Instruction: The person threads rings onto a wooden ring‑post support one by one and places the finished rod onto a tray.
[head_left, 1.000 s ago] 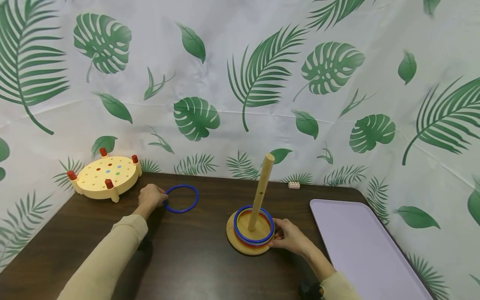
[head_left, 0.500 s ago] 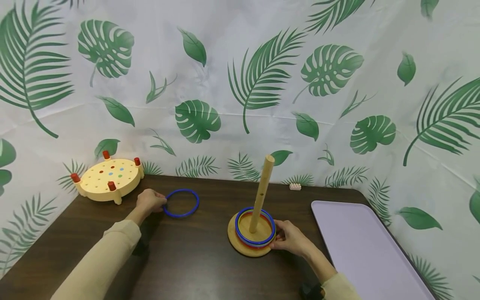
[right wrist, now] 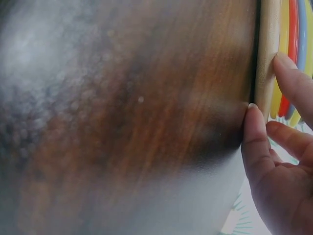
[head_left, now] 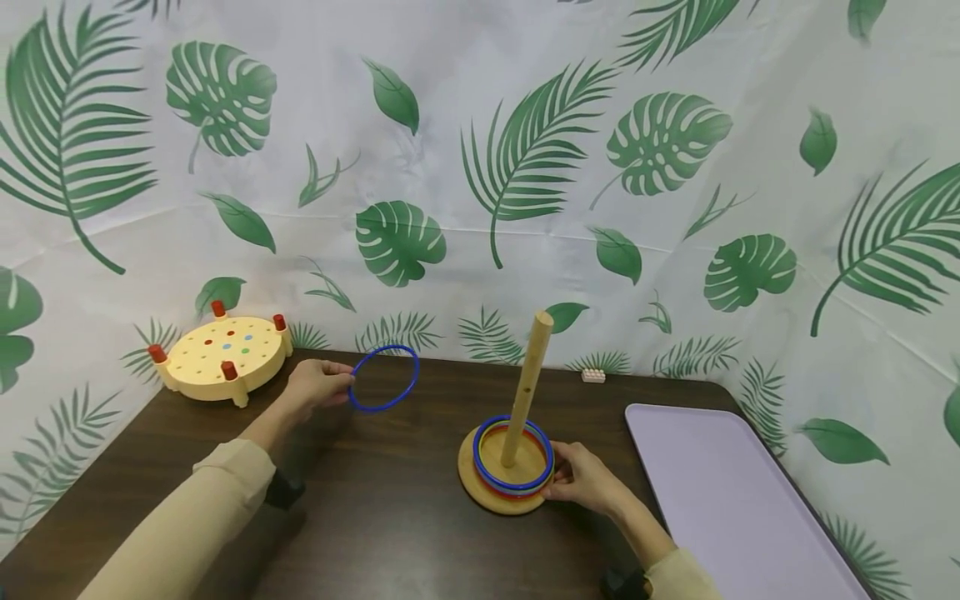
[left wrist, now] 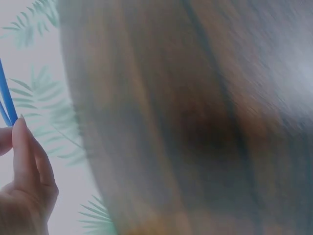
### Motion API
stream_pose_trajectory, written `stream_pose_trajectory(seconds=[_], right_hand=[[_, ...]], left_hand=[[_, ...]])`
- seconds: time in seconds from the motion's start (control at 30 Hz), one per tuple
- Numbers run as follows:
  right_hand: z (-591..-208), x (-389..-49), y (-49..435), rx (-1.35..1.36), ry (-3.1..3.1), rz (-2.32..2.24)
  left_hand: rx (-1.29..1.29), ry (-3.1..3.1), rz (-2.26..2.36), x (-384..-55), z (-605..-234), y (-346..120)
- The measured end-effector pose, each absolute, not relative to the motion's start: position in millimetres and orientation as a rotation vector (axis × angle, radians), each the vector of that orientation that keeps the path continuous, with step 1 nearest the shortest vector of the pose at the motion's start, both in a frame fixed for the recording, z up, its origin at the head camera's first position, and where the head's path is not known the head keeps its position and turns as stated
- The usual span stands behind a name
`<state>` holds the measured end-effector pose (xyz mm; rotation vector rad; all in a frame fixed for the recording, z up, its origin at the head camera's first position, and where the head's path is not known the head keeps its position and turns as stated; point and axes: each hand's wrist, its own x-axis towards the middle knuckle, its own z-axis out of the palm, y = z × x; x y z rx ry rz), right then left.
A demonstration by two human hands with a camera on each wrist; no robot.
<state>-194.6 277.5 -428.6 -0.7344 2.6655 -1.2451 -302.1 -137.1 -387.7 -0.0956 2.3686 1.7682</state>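
In the head view my left hand (head_left: 318, 385) pinches a thin blue ring (head_left: 382, 408) by its left side. The ring is tilted up, raised over the back of the table; the left wrist view shows the fingertips on the blue ring (left wrist: 7, 95). My right hand (head_left: 585, 477) holds the right edge of a wooden ring-toss stand (head_left: 480, 492), thumb and fingers at its round base (right wrist: 268, 44). A tall peg (head_left: 527, 387) rises from that base. Around the peg lie several stacked rings, a blue one (head_left: 513, 487) on top, with red (right wrist: 293, 39) and yellow below.
A round yellow board (head_left: 225, 354) with red-tipped legs pointing up sits at the back left of the dark wooden table (head_left: 375, 517). A lilac tray (head_left: 735, 483) lies along the right side. At the back edge is a small pink block (head_left: 592, 376). A leaf-patterned cloth (head_left: 420, 150) hangs behind.
The left hand has lifted the blue ring from the tabletop, and it now tilts upward, slightly farther right. The right hand stays at the stand's base. The head view has shifted slightly.
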Motion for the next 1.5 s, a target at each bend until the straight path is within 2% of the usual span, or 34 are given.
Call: stream_pose_trajectory(seconds=[0.6, 0.9, 1.23, 1.5], right_hand=[[-430, -197, 279, -0.748, 2.672, -1.234], [-430, -197, 280, -0.753, 2.672, -1.235], [-432, -199, 279, -0.783, 2.645, -1.228], [-431, -197, 279, -0.8, 2.662, -1.232]], left_hand=[[0.217, 2.225, 1.935, -274, -308, -76], [0.425, 2.104, 2.068, -257, -280, -41], [0.524, 2.128, 2.007, -252, -272, -7], [0.522, 2.143, 1.94, -253, -286, 9]])
